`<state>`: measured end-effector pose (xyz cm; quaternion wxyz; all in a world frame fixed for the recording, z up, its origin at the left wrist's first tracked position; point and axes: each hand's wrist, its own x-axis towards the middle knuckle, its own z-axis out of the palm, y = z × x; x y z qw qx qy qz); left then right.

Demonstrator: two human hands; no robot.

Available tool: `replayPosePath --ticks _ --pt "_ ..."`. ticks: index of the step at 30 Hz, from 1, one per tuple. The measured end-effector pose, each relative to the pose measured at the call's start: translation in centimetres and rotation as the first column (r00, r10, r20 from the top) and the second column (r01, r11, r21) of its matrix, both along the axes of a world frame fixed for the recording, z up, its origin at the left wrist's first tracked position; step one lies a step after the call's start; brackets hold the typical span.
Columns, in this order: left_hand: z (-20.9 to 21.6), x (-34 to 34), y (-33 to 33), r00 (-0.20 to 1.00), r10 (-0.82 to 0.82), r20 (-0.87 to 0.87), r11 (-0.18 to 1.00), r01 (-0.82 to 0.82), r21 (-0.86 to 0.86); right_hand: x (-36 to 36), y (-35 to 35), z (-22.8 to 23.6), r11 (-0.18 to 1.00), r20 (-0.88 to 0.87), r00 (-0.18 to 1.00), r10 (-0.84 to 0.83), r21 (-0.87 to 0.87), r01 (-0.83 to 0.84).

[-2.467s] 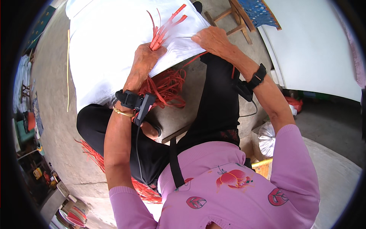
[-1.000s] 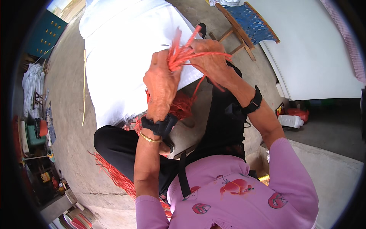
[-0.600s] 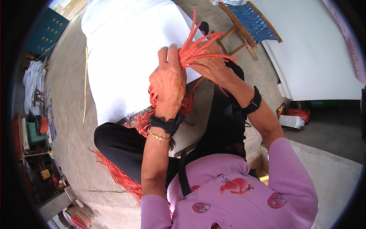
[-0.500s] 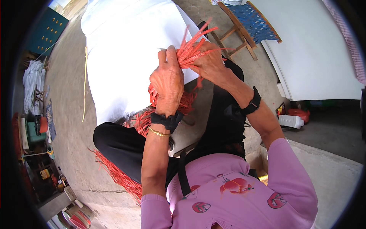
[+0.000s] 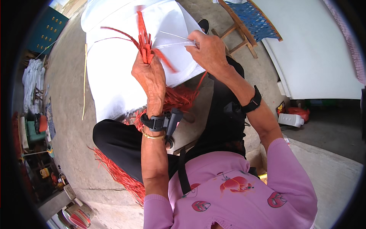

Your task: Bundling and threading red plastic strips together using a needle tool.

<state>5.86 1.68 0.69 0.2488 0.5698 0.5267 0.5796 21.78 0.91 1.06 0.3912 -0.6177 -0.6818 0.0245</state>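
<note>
My left hand (image 5: 150, 78) is closed round a bunch of red woven cords (image 5: 145, 47), whose loose ends fan up above the fist. More red cords (image 5: 178, 98) hang in a tangled mass below that wrist, between my legs. To its right, my right hand (image 5: 211, 51) is raised with the fingers pinched on a thin, pale translucent strand (image 5: 176, 37), which reaches left toward the cords. Whether the strand touches them I cannot tell. Both hands are over a large white sheet (image 5: 114, 76) spread in front of me.
Another heap of red cords (image 5: 120, 173) lies on the floor beside my left knee. A wooden stool with a blue woven seat (image 5: 253, 21) stands at the far right, near a white panel (image 5: 309, 49). A white plastic bottle (image 5: 291, 120) lies on its side at the right.
My hands were together on the red cords and are now apart. The left has moved left with the cords; the right has let go of them and shows a pale strand.
</note>
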Motion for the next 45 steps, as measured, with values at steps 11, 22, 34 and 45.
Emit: replayPosePath --ticks 11,22,34,45 --pt "0.8 -0.4 -0.3 0.687 0.067 0.724 0.954 0.17 -0.249 -6.9 0.6 -0.8 0.959 -0.38 0.884 0.272 0.029 -0.283" --pt "-1.4 -1.6 -2.1 0.68 0.105 0.726 0.959 0.125 -0.255 -6.4 -0.6 -0.6 0.865 -0.484 0.813 0.324 -0.195 -0.461" --pt "-2.6 -2.0 -1.8 0.796 0.162 0.583 0.98 -0.062 -0.187 -2.3 -0.3 0.9 0.941 0.065 0.947 0.316 -0.153 -0.303" --pt "-2.1 -0.3 -3.4 0.966 0.067 -0.251 0.973 -0.008 0.23 -3.4 0.6 0.7 0.914 0.014 0.914 0.405 -0.016 -0.405"
